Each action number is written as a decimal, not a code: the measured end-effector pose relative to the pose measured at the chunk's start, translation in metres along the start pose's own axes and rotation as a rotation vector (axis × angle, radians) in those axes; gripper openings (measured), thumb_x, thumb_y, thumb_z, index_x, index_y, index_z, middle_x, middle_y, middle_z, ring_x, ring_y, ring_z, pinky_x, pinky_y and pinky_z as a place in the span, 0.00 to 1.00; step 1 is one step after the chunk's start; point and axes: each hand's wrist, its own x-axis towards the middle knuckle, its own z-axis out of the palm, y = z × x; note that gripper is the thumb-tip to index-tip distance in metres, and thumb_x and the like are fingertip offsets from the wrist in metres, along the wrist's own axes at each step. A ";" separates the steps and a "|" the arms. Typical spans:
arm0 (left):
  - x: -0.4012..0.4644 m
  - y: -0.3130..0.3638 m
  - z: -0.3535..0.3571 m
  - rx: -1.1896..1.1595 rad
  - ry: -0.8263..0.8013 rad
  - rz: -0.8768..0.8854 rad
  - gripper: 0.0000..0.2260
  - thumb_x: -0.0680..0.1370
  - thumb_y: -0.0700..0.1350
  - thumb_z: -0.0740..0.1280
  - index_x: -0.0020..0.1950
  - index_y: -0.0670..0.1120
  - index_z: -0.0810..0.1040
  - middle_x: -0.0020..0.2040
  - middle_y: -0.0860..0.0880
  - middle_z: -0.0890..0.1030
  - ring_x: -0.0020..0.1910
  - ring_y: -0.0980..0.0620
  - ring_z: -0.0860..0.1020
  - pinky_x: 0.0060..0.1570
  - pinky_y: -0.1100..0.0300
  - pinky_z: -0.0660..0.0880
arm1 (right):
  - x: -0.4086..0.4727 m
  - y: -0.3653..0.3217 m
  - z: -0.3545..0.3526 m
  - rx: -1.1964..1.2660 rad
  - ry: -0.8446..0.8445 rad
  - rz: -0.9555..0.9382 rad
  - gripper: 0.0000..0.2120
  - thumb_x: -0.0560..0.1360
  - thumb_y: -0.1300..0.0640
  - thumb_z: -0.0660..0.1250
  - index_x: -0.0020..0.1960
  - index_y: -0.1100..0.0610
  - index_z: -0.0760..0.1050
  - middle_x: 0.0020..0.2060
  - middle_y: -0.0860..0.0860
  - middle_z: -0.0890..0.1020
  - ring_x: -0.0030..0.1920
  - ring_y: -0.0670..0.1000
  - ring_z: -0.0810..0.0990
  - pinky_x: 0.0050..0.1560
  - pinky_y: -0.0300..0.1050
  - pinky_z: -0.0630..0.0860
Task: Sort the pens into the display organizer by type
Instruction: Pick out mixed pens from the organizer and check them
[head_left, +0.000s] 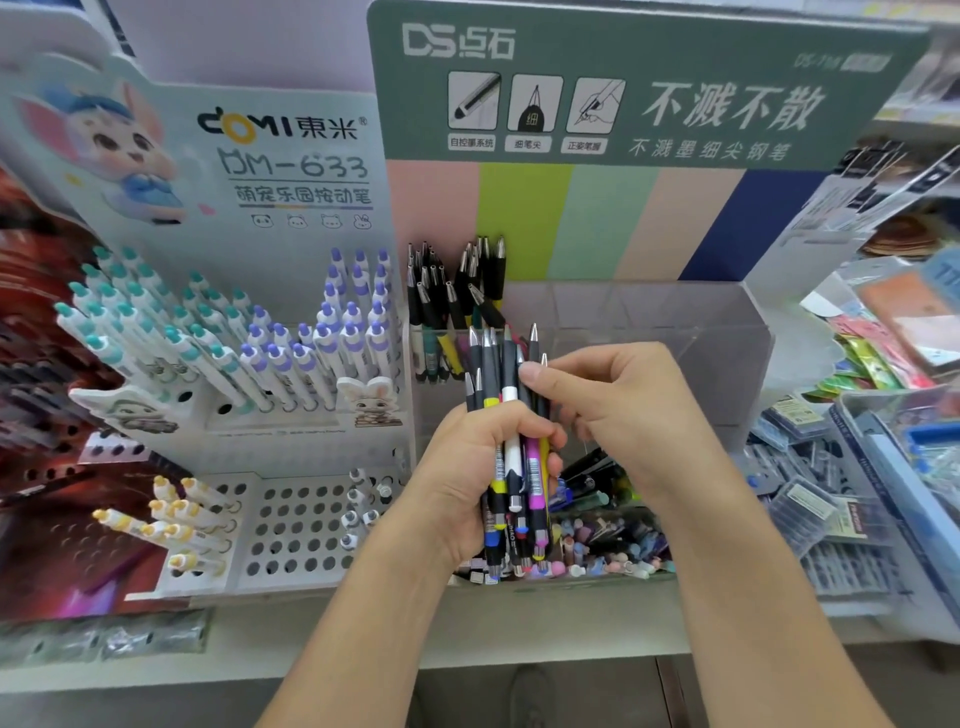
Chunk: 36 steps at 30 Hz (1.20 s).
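— Pens (511, 441), a bundle at frame centre: left hand (467, 467) wrapped round them, barrels partly hidden by its fingers.
— Right hand (613, 405)?
— Pinching one pen near the bundle's top.
— Organizer (649, 332)?
— Clear, behind the hands; black pens (452, 291) fill its left compartment, open room to the right.

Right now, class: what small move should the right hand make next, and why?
Probably draw one pen out: the left hand grips a mixed bundle of dark-tipped pens, the right hand pinches near their tips, and the clear plastic organizer has bare compartments.
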 end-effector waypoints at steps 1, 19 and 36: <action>0.001 -0.001 0.001 0.005 0.017 0.001 0.10 0.67 0.36 0.69 0.47 0.36 0.77 0.36 0.42 0.80 0.29 0.49 0.78 0.29 0.59 0.76 | 0.001 0.002 0.000 0.017 0.027 0.010 0.08 0.73 0.53 0.77 0.39 0.56 0.86 0.24 0.48 0.78 0.25 0.44 0.75 0.29 0.36 0.71; 0.003 -0.004 0.000 -0.354 0.172 0.114 0.07 0.73 0.34 0.65 0.49 0.42 0.77 0.35 0.44 0.78 0.30 0.48 0.77 0.31 0.58 0.76 | -0.015 -0.009 0.019 -0.064 0.305 -0.426 0.11 0.81 0.53 0.68 0.41 0.54 0.81 0.27 0.48 0.77 0.29 0.42 0.72 0.31 0.41 0.71; -0.007 -0.007 -0.001 -0.135 0.191 0.078 0.07 0.74 0.34 0.68 0.48 0.41 0.83 0.34 0.45 0.79 0.29 0.49 0.78 0.30 0.58 0.78 | 0.092 -0.012 0.026 -0.208 0.308 -0.420 0.06 0.75 0.56 0.75 0.41 0.57 0.83 0.33 0.48 0.82 0.34 0.46 0.78 0.40 0.47 0.78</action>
